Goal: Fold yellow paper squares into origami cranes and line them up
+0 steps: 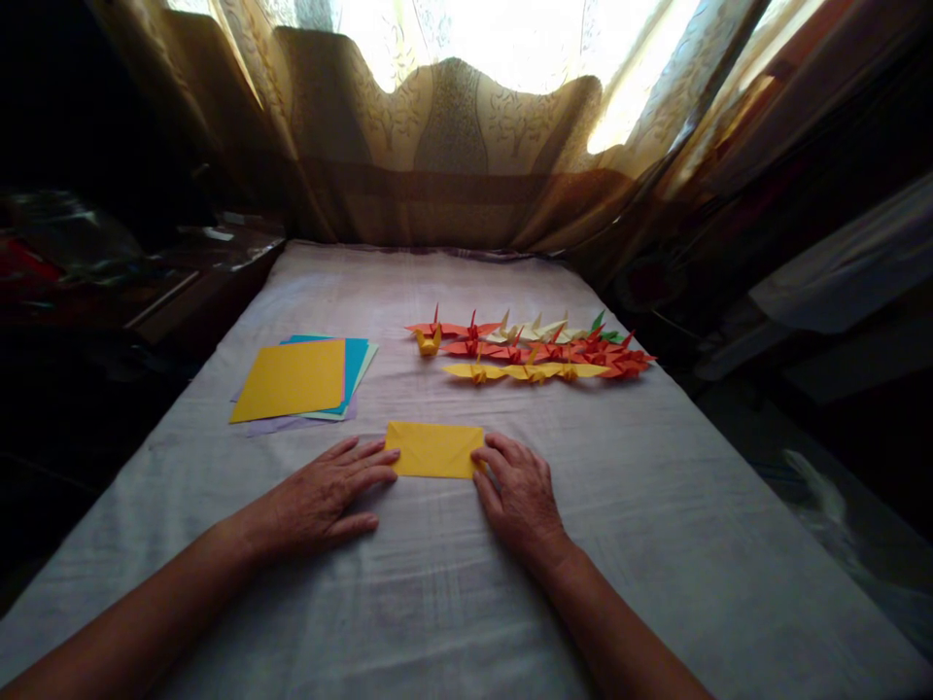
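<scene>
Folded yellow sheet point(434, 449) matt paper, stacked sheets point(295, 381) matt paper, cranes point(535, 348) creased paper, table point(656, 544) cover pale woven cloth, faintly wrinkled, curtain point(452, 146) patterned fabric.

Left hand point(321, 498) and right hand point(519, 496) flat, palms down, fingers spread forward.

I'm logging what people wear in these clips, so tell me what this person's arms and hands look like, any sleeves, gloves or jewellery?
Both forearms are bare as far as the view reaches, no sleeves visible. The left hand and right hand are ungloved. No rings, watch or bracelets are visible in this dim light.
</scene>
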A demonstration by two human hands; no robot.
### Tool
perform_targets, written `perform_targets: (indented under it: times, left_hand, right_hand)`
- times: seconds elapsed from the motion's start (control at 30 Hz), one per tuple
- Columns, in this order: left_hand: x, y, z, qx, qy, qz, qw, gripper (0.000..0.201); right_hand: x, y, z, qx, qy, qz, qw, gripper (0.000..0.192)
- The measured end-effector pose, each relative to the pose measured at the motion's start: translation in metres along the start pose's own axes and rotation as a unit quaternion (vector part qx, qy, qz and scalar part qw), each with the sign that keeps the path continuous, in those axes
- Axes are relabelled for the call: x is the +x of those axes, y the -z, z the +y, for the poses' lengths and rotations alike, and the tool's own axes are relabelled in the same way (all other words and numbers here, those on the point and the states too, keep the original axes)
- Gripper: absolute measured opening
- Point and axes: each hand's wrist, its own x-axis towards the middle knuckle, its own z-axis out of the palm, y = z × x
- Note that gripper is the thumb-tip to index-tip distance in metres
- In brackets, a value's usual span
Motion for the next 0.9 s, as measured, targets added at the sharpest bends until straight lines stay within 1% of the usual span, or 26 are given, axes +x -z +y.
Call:
perform_targets:
  times: [0.13, 0.27, 0.37, 0.5, 0.63, 0.7, 0.8, 0.9]
  left_hand:
    - [-0.008, 0.002, -0.002, -0.003, 0.014, 0.009, 1.000, 0.050]
    - [-0.013, 0.004, 0.000, -0.010, 0.022, 0.026, 0.999, 0.049]
    - [-0.014, 0.006, 0.001, -0.004, 0.025, 0.020, 0.999, 0.047]
    - [-0.014, 0.005, -0.006, 0.022, -0.006, 0.029, 0.999, 0.045]
    - [-0.013, 0.003, -0.010, 0.060, -0.031, 0.044, 0.997, 0.045]
    - [-0.010, 0.001, -0.007, 0.069, -0.035, 0.054, 0.996, 0.044]
    - [-0.002, -0.002, 0.004, 0.074, -0.031, 0.067, 0.995, 0.045]
    - [0.007, -0.008, 0.016, 0.072, -0.019, 0.080, 0.994, 0.048]
  right_hand:
    - [0.000, 0.001, 0.000, -0.006, 0.003, -0.002, 1.000, 0.022]
    - [0.001, 0.002, 0.001, -0.007, 0.010, -0.006, 1.000, 0.021]
    - [0.001, 0.002, 0.003, -0.010, 0.018, -0.009, 1.000, 0.022]
    - [0.001, -0.001, 0.006, -0.039, 0.002, -0.013, 0.999, 0.033]
    - [0.006, -0.001, 0.009, -0.078, -0.010, -0.034, 0.996, 0.045]
    - [0.011, 0.001, 0.012, -0.089, -0.004, -0.044, 0.995, 0.048]
    - [0.020, 0.006, 0.017, -0.106, -0.006, -0.049, 0.993, 0.048]
    - [0.025, 0.010, 0.016, -0.115, -0.004, -0.034, 0.993, 0.045]
